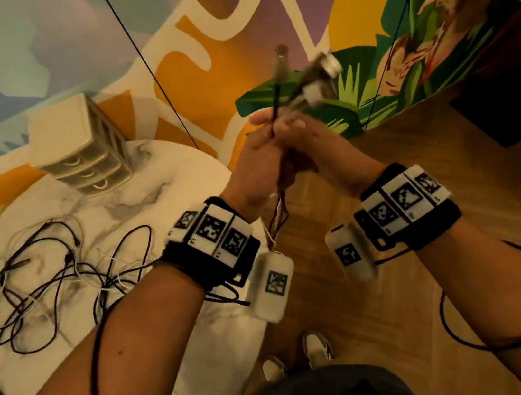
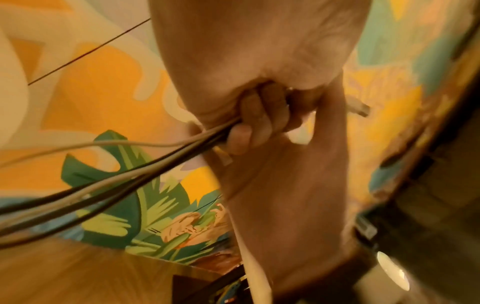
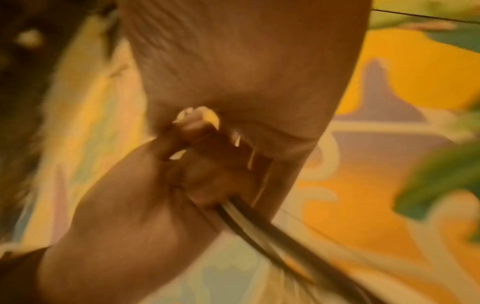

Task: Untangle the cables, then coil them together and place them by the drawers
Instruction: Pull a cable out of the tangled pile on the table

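Observation:
Both hands are raised together over the wooden floor, holding one bundle of black and white cables. My left hand (image 1: 261,143) and right hand (image 1: 308,142) each grip the bundle, pressed side by side. The plug ends (image 1: 312,78) stick up above the fists, blurred. The cables (image 2: 145,170) trail down from my left fist (image 2: 249,123) and run back to a loose tangle (image 1: 45,280) on the marble table (image 1: 153,166). In the right wrist view the cable strands (image 3: 249,222) leave below my right fist (image 3: 207,164). A small beige drawer unit (image 1: 82,146) stands at the table's far side.
A painted mural wall (image 1: 225,16) rises behind the table. A thin black cord (image 1: 148,68) hangs along it. A dark box (image 1: 515,105) sits on the wooden floor (image 1: 451,168) at right. My shoes (image 1: 315,348) show below.

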A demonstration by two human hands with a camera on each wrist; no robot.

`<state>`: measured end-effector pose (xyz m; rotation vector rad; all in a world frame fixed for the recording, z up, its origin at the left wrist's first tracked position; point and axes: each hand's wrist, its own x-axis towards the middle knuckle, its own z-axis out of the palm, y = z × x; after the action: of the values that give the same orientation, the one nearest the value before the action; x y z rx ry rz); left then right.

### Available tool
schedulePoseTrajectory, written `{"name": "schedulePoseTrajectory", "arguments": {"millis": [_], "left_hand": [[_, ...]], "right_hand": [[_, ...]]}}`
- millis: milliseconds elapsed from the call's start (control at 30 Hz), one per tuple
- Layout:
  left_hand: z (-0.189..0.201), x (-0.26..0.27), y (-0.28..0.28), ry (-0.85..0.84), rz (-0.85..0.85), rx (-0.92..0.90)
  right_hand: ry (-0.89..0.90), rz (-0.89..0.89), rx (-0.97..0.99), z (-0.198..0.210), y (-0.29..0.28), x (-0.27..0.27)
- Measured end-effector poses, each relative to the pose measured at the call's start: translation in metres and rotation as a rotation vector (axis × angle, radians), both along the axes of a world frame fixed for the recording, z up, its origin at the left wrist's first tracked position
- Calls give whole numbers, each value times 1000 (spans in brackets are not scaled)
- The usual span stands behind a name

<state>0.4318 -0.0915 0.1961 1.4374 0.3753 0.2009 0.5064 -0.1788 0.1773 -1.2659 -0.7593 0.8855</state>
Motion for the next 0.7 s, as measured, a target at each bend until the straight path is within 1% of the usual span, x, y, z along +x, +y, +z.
{"name": "schedulePoseTrajectory", "arguments": {"millis": [33,67,100,133,167,200,267,300,333,367,400,500,567,600,633,667,700], "left_hand": [[4,1,4,8,-7,-77],[7,4,8,17,-13,-107],[9,5,12,24,-17,-88],[10,6,15,30,-17,17],[14,5,17,36,-28,223],[18,3,19,59,-63,505],[28,0,26,147,-168,1096],[35,-3,31,174,-200,1329],[44,-6,36,171,-213,1503],[54,-9,42,154,-197,1616],[63,-10,50,130,-155,1667],[87,-18,72,78,-22,1728],[94,-20,81,77,24,1748],[93,-20,81,72,28,1750],[88,-18,79,70,13,1747],[80,-16,75,67,-13,1740],[69,-13,70,73,-60,1722]], "right_hand": [[52,67,-47,-16,0,-3],[38,123,-117,-35,1,-8],[-26,163,-210,-55,4,-15],[-90,179,-307,-79,7,-20],[-127,173,-384,-100,10,-25],[-141,134,-463,-120,11,-25],[-115,-32,-606,-157,3,-20],[-127,-117,-685,-173,-5,-17],[-155,-171,-771,-192,-19,-11],[-175,-189,-856,-210,-33,-5],[-156,-202,-929,-226,-48,3],[-74,-225,-1170,-268,-90,23],[-57,-241,-1260,-299,-113,34],[-39,-250,-1266,-299,-117,35],[-3,-273,-1251,-283,-116,33],[26,-303,-1230,-276,-113,32],[51,-312,-1198,-260,-106,29]]}}
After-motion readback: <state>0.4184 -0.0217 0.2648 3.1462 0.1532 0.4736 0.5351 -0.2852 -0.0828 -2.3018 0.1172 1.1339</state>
